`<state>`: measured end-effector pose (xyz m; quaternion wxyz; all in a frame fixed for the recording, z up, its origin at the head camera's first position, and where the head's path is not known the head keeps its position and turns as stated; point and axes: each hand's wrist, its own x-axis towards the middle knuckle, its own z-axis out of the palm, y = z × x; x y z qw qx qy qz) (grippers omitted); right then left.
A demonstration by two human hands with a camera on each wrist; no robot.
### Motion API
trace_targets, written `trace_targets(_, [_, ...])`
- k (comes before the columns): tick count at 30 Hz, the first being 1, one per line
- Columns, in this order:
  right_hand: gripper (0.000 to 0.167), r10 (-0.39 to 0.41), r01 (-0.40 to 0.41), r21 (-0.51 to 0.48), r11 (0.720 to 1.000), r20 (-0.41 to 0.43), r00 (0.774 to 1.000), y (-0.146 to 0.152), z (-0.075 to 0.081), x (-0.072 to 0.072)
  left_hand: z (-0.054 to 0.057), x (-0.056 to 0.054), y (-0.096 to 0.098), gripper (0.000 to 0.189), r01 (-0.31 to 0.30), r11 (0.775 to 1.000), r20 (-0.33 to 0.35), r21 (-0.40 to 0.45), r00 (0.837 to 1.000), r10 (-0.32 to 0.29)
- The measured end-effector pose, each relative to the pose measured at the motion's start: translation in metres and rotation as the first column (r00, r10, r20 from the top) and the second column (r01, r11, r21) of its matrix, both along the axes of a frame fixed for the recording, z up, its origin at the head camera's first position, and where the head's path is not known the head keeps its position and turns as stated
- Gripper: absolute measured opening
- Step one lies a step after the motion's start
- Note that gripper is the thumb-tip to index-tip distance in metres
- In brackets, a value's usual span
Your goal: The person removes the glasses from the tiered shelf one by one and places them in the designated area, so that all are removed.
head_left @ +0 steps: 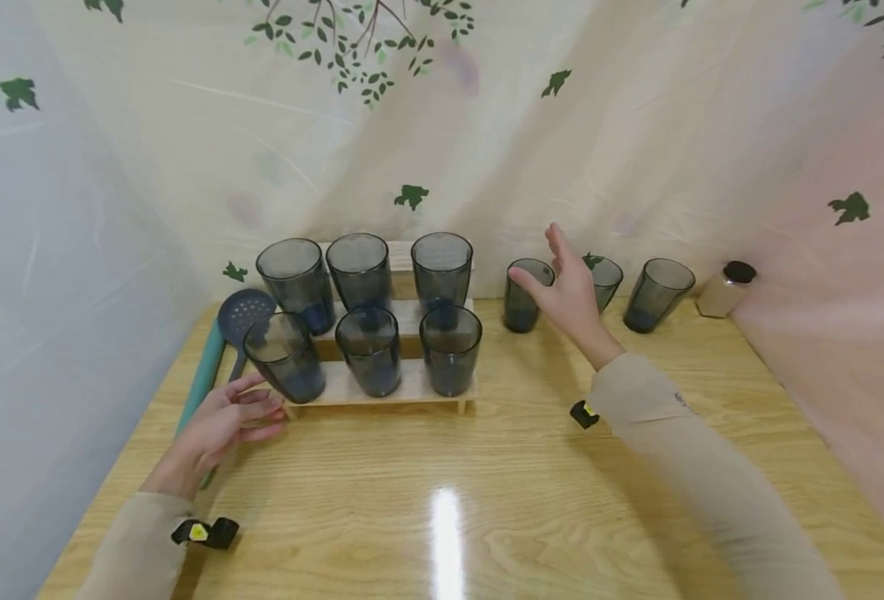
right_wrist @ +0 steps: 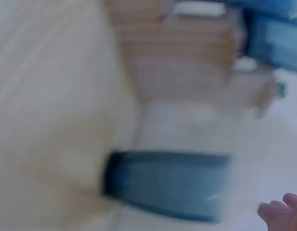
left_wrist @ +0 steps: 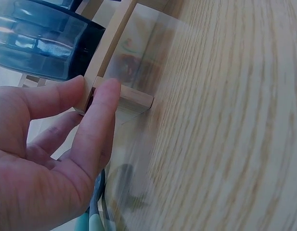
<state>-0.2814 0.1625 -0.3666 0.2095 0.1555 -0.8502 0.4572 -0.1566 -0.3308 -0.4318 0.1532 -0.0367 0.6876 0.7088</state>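
A stepped wooden rack [head_left: 412, 387] holds two rows of smoky dark glasses, among them a front-left glass [head_left: 286, 358] that leans slightly. At the rack's front-left corner, my left hand [head_left: 224, 423] pinches the wood beside a short leg [left_wrist: 135, 98]. My right hand [head_left: 572, 300] is raised with thumb and fingers spread, holding nothing. It is nearest to a glass [head_left: 521, 312] standing right of the rack, and partly covers a second glass [head_left: 608, 283] behind it. That nearest glass [right_wrist: 172, 185] appears blurred in the right wrist view, with only some fingertips at the edge.
Farther right stand a third loose glass [head_left: 655, 296] and a jar [head_left: 722, 293] with a black lid. Left of the rack lie a dark slotted spoon [head_left: 247, 315] and a teal stick-like tool [head_left: 205, 367]. Leaf-patterned fabric [head_left: 412, 150] hangs behind the wooden table [head_left: 382, 500].
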Motion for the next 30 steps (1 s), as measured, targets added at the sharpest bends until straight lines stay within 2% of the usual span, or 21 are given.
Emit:
trace_targets(4, [0.095,0.132,-0.123,-0.147,0.981,0.053,0.990,-0.014,0.031,0.013,0.001,0.001,0.000,0.044,0.004,1.000,-0.009,0.009,1.000,-0.004])
trace_targets(7, [0.095,0.229,-0.201,-0.217,0.955,0.113,0.967,-0.025,0.047,0.023,0.001,0.001,-0.001,0.041,0.008,1.000,-0.011,0.014,1.000,-0.008])
trace_targets(10, [0.096,0.310,-0.263,-0.257,0.930,0.161,0.937,-0.038,0.054,0.032,0.000,0.001,-0.001,0.041,0.006,1.000,-0.006,0.018,1.000,-0.006])
trace_targets(15, [0.099,0.364,-0.303,-0.266,0.915,0.221,0.905,-0.058,0.051,0.040,-0.001,0.000,-0.001,0.048,0.009,1.000,-0.001,0.019,1.000,-0.009])
trace_targets(19, [0.103,0.353,-0.285,-0.259,0.923,0.272,0.895,-0.070,0.045,0.040,0.000,-0.001,-0.002,0.046,0.011,1.000,0.004,0.026,1.000,-0.011])
trace_targets(24, [0.103,0.341,-0.272,-0.251,0.929,0.294,0.893,-0.078,0.040,0.036,0.001,0.000,-0.002,0.044,0.009,1.000,0.007,0.023,1.000,-0.009])
trace_targets(30, [0.102,0.330,-0.275,-0.218,0.936,0.274,0.904,-0.082,0.036,0.034,0.001,0.000,0.001,0.058,-0.005,1.000,0.016,0.004,1.000,0.005])
